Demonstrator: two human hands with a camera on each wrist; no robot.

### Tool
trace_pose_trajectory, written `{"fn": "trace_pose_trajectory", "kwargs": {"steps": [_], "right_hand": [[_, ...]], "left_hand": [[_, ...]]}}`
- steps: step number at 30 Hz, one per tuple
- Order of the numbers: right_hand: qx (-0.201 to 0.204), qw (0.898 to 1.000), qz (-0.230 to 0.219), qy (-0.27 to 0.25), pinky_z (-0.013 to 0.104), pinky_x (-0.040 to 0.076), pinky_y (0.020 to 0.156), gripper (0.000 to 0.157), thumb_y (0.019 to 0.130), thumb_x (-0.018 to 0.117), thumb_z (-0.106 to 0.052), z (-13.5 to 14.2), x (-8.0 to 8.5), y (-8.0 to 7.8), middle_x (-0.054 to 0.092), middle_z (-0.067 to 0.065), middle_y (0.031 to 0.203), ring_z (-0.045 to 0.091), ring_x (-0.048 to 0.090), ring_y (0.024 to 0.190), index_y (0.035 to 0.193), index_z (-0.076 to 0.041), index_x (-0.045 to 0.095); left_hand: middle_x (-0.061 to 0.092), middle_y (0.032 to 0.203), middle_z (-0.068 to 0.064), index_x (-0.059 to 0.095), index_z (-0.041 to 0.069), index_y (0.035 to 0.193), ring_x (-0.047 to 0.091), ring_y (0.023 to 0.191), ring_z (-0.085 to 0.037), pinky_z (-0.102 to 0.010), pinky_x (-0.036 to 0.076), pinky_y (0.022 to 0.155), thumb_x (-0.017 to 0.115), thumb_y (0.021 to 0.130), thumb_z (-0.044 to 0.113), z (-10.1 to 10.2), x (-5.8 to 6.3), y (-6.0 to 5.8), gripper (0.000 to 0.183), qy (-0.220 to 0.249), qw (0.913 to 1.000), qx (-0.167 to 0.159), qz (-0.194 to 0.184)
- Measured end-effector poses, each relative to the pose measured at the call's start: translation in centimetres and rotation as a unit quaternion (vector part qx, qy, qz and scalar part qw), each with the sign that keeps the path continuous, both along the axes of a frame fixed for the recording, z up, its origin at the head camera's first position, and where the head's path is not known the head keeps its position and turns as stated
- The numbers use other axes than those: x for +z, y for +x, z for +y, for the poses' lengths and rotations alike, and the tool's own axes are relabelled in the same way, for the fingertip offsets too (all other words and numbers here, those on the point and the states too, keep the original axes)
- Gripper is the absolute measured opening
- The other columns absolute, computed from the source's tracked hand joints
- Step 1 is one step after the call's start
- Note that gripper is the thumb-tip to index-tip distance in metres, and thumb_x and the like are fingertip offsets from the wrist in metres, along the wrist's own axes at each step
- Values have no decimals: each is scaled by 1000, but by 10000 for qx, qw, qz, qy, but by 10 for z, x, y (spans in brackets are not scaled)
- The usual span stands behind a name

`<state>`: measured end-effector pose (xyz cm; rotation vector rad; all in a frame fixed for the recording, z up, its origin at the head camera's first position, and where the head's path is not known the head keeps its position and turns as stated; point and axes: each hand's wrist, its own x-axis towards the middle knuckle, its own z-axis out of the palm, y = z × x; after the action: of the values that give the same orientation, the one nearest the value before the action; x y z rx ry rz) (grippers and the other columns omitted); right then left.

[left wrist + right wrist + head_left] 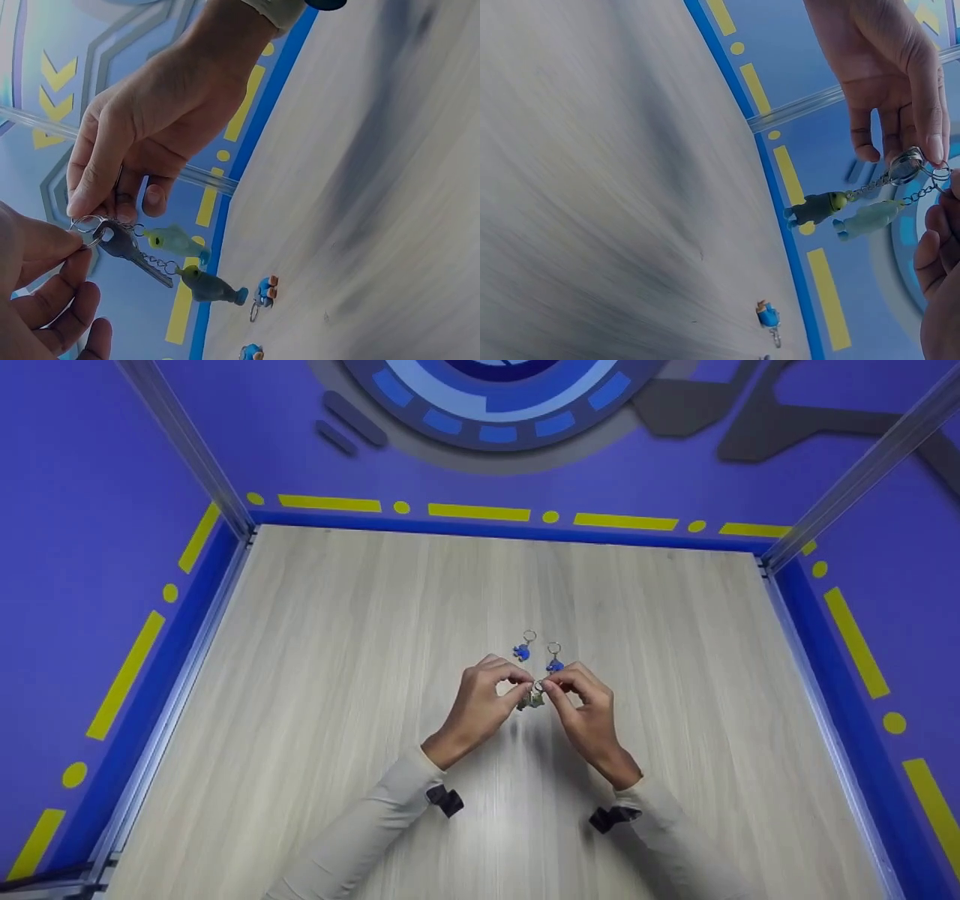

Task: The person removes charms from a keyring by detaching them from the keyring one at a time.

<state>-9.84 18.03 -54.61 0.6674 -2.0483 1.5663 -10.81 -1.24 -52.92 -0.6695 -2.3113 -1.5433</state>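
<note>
My left hand [480, 701] and right hand [589, 712] meet over the table, fingertips pinching small metal rings [907, 165] that overlap each other. A metal key [135, 255] hangs from the rings. Two animal-shaped charms dangle there on short chains: a pale green one [870, 218] and a darker one [817, 208] with a yellow-green head. In the left wrist view, the left hand [45, 292] is low and close, the right hand [165, 120] above it. Fingers partly hide the rings.
Two blue figure keychains lie on the table just beyond the hands, one on the left [522, 652] and one on the right [555, 665]. Blue panels with yellow markings [480, 512] enclose the pale wooden tabletop [360, 660] at the back and sides.
</note>
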Motion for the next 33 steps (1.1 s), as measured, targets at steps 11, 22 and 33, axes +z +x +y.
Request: {"fn": "trace_pose_trajectory", "kwargs": {"steps": [11,22,33], "right_hand": [[24,9996,-269,-12,19,52,76,14,94,71,23,-12,-1,-3,70,17,90,12,62,83,95,8,72],[180,9956,-531,745,32,59,74,11,99,78,5,-15,-66,-41,76,6,94,20,70,85,99,-6,79],[39,9857,-681,1542,38,56,82,3,103,76,-4,-28,-72,-90,75,8,96,24,69,90,101,-4,79]], "left_hand": [[79,93,-1,82,7,95,70,92,-18,-37,59,83,84,94,-2,-17,-5,-1,9,-64,9997,206,150],[77,94,0,81,6,96,70,93,-16,-37,59,84,82,97,-1,-38,-7,2,7,26,9990,430,147],[77,96,1,81,7,98,70,95,-15,-36,60,85,82,97,0,-51,-8,5,7,96,9987,490,94]]}}
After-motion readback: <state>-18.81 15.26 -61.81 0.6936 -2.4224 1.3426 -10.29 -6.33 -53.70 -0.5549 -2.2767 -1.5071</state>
